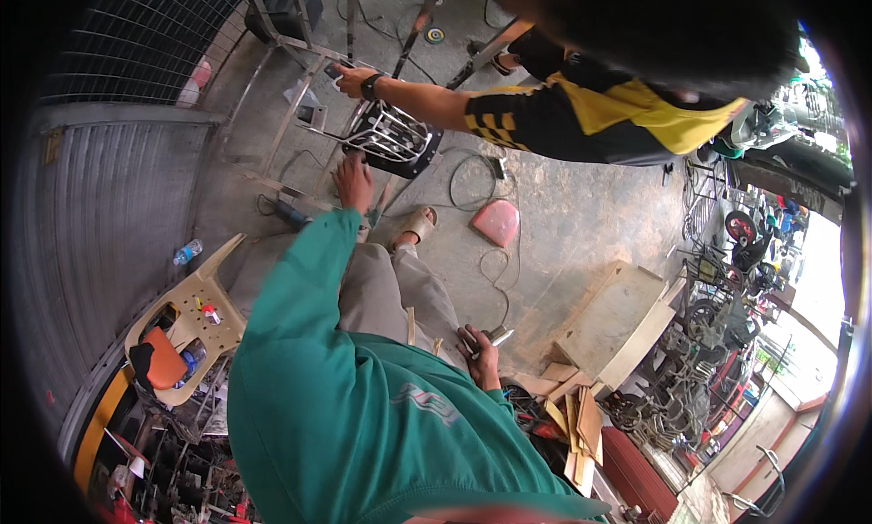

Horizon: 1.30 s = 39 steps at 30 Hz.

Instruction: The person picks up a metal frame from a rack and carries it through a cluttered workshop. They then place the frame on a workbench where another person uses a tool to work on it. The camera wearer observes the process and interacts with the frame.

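Note:
My left hand point(353, 186) reaches forward, its fingers closed at the near left corner of a silver wire rack point(391, 135) with a black base plate point(422, 165). The fingertips are partly hidden there. Down at my right side, my right hand point(484, 359) is wrapped round a silver, tube-shaped tool point(500, 333), whose kind I cannot make out. Across from me, a co-worker's hand point(352, 81) with a black wristband rests by the welded metal frame point(292, 120), holding a small dark thing against it.
A red seat-shaped pad point(496, 222) and loose cables point(472, 181) lie on the concrete floor. To the left stands a beige plastic chair point(195, 311) carrying small items, near a water bottle point(188, 252). At right are a wooden box point(610, 324), wood offcuts point(581, 424) and piled motorcycle parts point(677, 401).

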### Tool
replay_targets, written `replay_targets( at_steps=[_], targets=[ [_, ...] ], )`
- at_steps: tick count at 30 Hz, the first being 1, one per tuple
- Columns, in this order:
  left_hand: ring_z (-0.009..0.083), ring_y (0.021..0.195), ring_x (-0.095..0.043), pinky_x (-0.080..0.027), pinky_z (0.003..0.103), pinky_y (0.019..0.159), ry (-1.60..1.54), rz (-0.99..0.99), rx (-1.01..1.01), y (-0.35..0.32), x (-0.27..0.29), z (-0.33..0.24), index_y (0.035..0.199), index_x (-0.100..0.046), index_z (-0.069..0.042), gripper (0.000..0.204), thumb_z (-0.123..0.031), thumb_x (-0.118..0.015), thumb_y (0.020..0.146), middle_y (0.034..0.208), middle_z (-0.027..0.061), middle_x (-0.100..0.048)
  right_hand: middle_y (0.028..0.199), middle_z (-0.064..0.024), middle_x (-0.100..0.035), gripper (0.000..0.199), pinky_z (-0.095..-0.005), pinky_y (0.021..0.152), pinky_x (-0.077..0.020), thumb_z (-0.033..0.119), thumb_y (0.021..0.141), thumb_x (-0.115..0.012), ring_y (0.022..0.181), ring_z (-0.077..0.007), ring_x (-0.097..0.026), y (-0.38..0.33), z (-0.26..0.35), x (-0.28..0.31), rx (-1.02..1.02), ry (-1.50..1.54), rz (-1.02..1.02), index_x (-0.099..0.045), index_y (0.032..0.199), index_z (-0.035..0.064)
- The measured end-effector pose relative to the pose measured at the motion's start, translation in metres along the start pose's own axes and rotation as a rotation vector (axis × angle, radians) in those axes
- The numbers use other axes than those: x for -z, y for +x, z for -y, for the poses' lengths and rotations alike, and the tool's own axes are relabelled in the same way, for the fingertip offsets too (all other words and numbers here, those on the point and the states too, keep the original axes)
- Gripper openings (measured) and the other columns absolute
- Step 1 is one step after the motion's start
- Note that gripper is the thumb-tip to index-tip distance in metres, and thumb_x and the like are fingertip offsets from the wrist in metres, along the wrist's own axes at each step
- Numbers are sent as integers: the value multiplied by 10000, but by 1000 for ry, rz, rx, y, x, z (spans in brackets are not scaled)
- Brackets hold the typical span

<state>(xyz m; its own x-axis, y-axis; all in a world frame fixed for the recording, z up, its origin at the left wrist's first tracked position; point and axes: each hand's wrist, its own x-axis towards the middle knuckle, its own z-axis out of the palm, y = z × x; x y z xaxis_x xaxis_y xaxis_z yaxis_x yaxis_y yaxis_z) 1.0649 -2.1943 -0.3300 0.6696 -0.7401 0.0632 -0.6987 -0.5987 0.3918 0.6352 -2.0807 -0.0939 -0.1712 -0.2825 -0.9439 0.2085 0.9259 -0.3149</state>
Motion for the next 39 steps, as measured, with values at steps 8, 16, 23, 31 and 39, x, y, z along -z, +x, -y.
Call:
replay_targets(
  at_steps=[8,16,23,31,39],
  targets=[
    [402,1279,-501,-378,563,1081,2,983,374,-167,50,97,1308,-609,-87,508,-405,-614,912,1399,186,-552,1303,-159,-610,269,-482,871,-566,147,960,-593,1220,-341,-618,1,13,-29,76,5,130,-532,1172,-7],
    [445,1107,-625,-505,515,950,-41,791,299,-61,80,159,1143,-681,-13,428,-374,-627,920,1151,229,-688,1301,-165,-602,275,-492,892,-564,141,945,-609,1230,-337,-605,-10,28,-51,153,-21,216,-533,1162,-10],
    [421,1100,-638,-518,501,934,-222,625,320,-1,95,140,1139,-670,-4,398,-330,-669,910,1172,239,-679,1340,-166,-580,321,-524,965,-529,141,953,-603,1267,-347,-587,-20,10,-25,253,45,131,-511,1221,-11],
    [431,1114,-630,-519,507,965,-86,958,255,-81,61,116,1214,-664,-28,420,-323,-657,915,1236,244,-654,625,42,-417,225,-233,408,-256,85,860,-721,474,-98,-394,-21,-68,52,237,151,-105,-511,792,131],
    [404,1181,-598,-485,497,1009,-68,1007,148,-102,101,86,1234,-662,-48,457,-381,-638,923,1279,212,-641,596,27,-444,487,-305,387,-279,536,822,-782,452,-124,-408,-3,-116,85,229,-63,-341,-465,803,167]
  ],
)
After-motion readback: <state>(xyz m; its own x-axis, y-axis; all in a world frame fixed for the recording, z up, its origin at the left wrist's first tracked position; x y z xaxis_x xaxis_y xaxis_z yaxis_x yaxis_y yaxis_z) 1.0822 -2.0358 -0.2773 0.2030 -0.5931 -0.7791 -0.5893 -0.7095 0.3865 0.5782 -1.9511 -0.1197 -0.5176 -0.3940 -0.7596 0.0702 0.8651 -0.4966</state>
